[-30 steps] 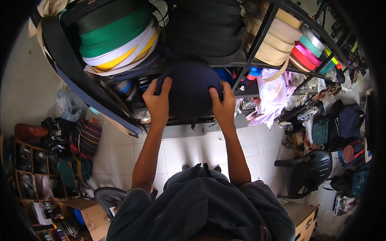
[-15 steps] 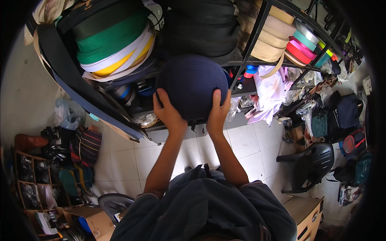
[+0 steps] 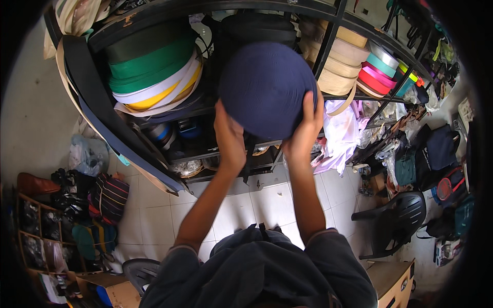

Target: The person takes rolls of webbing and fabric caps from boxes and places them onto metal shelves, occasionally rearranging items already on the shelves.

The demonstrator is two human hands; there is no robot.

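Observation:
Between my two hands is a large navy-blue roll of webbing, its flat coiled face turned up toward me. My left hand grips its lower left edge. On the lower right edge, my right hand presses with the thumb over the rim. The fingers beneath the roll are hidden. It is held up in front of a black metal shelf, overlapping a stack of black rolls. To its left lie green, white and yellow rolls; beige rolls stand to its right.
Long black and blue straps hang over the shelf's left end. Pink, red and teal rolls sit farther right, above a white cloth. A black plastic chair stands at right, and a cardboard box is at lower right.
The navy roll has moved up and to the right with both hands, covering more of the black rolls. Its coiled face now shows more fully.

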